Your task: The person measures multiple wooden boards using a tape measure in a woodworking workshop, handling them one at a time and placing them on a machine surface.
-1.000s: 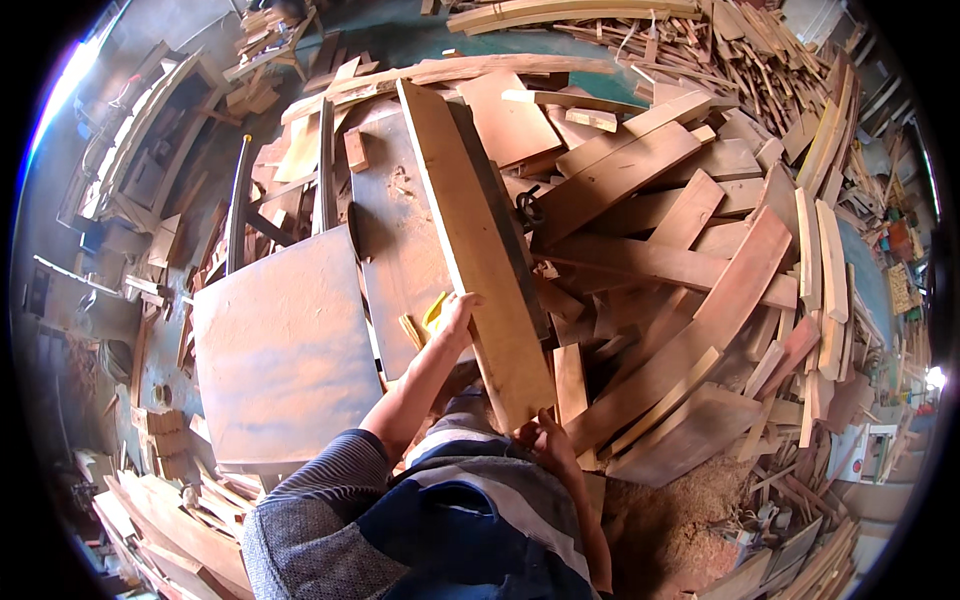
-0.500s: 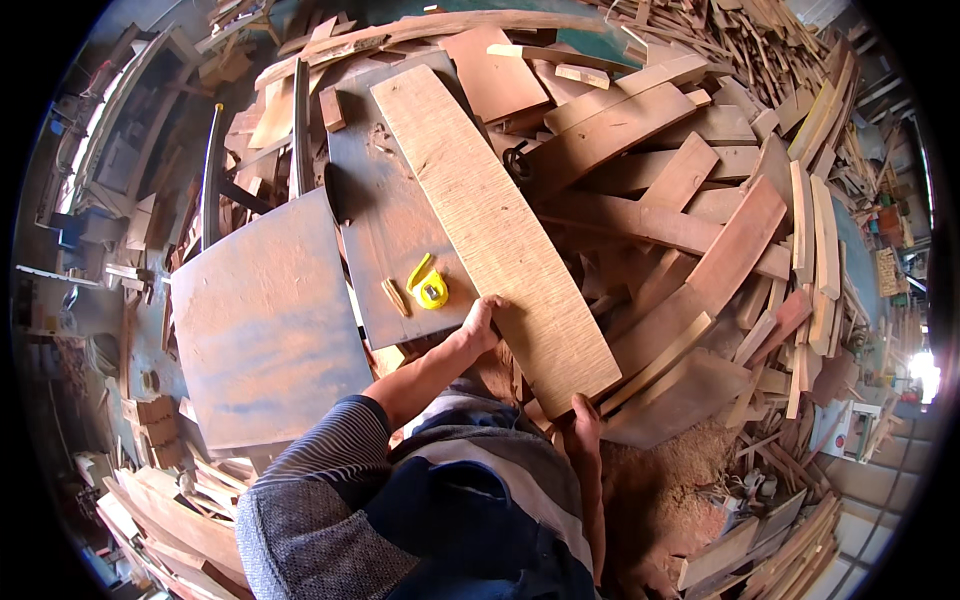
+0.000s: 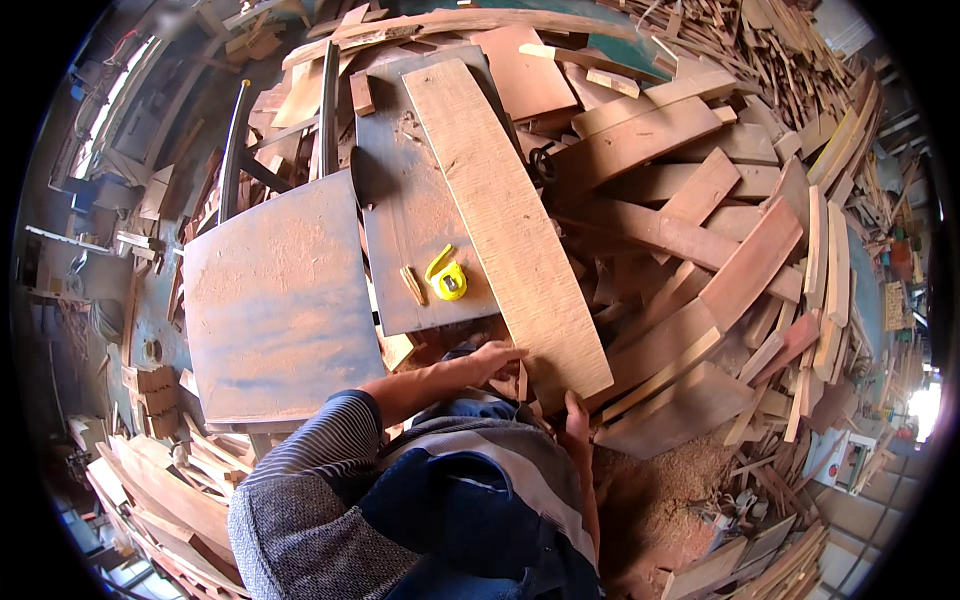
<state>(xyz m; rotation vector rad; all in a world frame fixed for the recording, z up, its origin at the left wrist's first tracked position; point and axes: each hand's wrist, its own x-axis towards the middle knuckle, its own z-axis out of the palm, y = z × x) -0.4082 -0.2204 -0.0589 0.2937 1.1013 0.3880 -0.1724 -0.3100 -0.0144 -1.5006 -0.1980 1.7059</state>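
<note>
A long pale wooden board [image 3: 510,230] lies slantwise along the right side of a dark metal machine table [image 3: 400,215], its near end sticking out toward me. My left hand [image 3: 490,365] is at the board's left edge close to that end, fingers curled against it and partly hidden. At the near end's corner, my right hand [image 3: 575,420] grips with the thumb up on the wood; its other fingers are out of sight beneath. Left of the board, a yellow tape measure [image 3: 450,282] rests on the table beside a small wood sliver [image 3: 412,286].
A wide, dusty metal plate [image 3: 280,300] adjoins the table on the left, with dark rails [image 3: 330,110] behind it. Reddish planks [image 3: 640,140] are heaped along the right. Sawdust [image 3: 660,490] covers the floor at lower right. A small wood block [image 3: 362,93] sits at the table's far left.
My left hand has slid along the board's edge toward its near end. That end has swung slightly left, with my right hand still on it. The whole view has shifted.
</note>
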